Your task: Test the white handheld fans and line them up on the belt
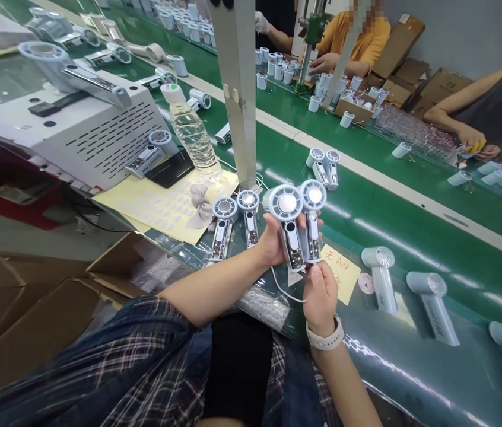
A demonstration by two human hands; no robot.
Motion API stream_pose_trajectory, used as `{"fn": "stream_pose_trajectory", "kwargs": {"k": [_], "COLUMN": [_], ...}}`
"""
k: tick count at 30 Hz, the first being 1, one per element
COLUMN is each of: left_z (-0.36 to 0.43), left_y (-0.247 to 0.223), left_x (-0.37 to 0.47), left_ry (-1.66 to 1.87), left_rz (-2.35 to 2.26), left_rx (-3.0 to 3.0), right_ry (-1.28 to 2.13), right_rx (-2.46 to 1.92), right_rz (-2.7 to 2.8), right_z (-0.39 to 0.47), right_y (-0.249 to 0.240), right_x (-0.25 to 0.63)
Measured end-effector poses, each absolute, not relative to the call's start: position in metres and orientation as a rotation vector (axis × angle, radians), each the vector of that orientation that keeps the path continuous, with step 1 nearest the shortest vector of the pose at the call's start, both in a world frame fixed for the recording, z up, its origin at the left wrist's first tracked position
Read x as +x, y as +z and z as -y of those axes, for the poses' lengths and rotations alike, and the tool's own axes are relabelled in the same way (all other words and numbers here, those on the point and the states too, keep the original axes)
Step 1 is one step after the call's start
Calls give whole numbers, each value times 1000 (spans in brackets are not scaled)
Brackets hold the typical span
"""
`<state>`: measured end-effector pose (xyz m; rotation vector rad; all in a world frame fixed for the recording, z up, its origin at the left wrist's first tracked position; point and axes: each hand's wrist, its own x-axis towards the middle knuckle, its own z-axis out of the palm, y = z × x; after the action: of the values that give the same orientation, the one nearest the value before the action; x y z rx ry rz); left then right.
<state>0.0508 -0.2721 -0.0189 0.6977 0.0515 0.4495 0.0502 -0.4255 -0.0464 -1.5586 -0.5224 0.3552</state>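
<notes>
1. Head view, position: the first fan unit (292, 232) and the second fan unit (313, 228) were held side by side above the tabletop (411, 362), round heads up, exposed circuitry facing the wearer.
2. Head view, left hand (272, 240): closed around the first fan unit's handle, thumb at its side, with fingertips visible beyond the second fan unit.
3. Head view, right hand (321, 296): pinching the second fan unit at its foot, between thumb and fingers.
4. Head view, surroundings: two more units, a left spare (221, 234) and a right spare (249, 218), sat near the left forearm. A handwritten yellow note (343, 277) lay just beside the right hand. Closed-casing fans (432, 305) lay farther right.
5. Handling, my assessment: each unit looked light and stiff, with a smooth shell likely to slip in dry fingers. The bare board appeared the fragile part, and the ringed head probably made the unit top-heavy.
6. Recommended hold, my assessment: the handle's sides and back, or the foot, suited a grip; pressure on the open electronics was best avoided.
</notes>
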Motion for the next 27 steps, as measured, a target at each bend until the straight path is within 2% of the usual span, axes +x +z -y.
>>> {"fn": "stream_pose_trajectory", "kwargs": {"k": [5, 8, 11, 19, 27], "left_z": [270, 275, 279, 282, 286], "left_y": [-19, -24, -28, -32, -27], "left_x": [41, 34, 33, 39, 35], "left_ry": [338, 162, 135, -98, 1], "left_rz": [21, 141, 166, 116, 119], "left_rx": [800, 1051, 1171, 778, 927], "right_ry": [-13, 168, 361, 386, 481], "right_rx": [-1757, -1706, -1592, -1374, -1368], "right_rz": [556, 556, 513, 256, 352], "right_z": [441, 453, 469, 488, 490], "right_y": [-34, -28, -22, -13, -14], "right_x": [62, 74, 86, 82, 76]}}
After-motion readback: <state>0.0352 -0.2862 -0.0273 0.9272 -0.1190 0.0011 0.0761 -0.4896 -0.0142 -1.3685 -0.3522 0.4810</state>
